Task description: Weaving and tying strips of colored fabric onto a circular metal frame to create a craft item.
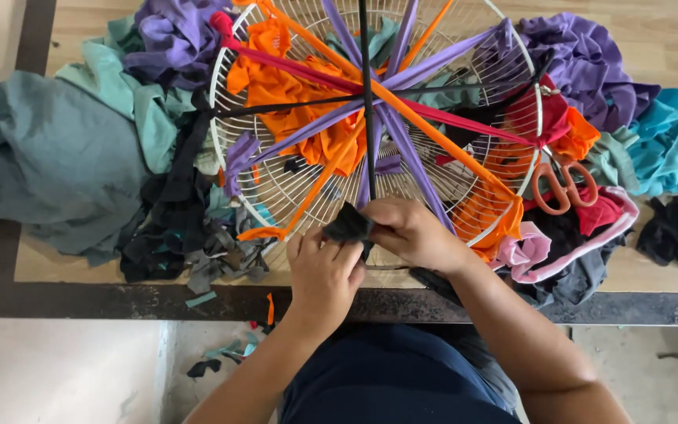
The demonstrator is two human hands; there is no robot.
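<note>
- The left hand (pixel 325 271) and the right hand (pixel 408 232) meet at the 6 o'clock edge of a round white wire grille (pixel 276 192), both pinched narrow on the bunched end of a black cloth strip (pixel 348 225).
- That black strip runs from the hands straight up toward 12 o'clock, across the middle of the grille.
- Purple strips (pixel 413 161), orange strips (pixel 425 129) and a red strip (pixel 292 67) cross the grille like spokes, meeting near its centre.
- The grille lies flat on a wooden desk (pixel 668 43) with a dark border.
- Orange-handled scissors (pixel 563 184) lie just beside the grille at 3 o'clock, on a heap of red and pink cloth.
- A teal-grey cloth pile (pixel 49 157) sits at 9 o'clock; purple cloth (pixel 590 67) at 2 o'clock.
- Small cloth scraps (pixel 225 353) lie on the floor at 7 o'clock.
</note>
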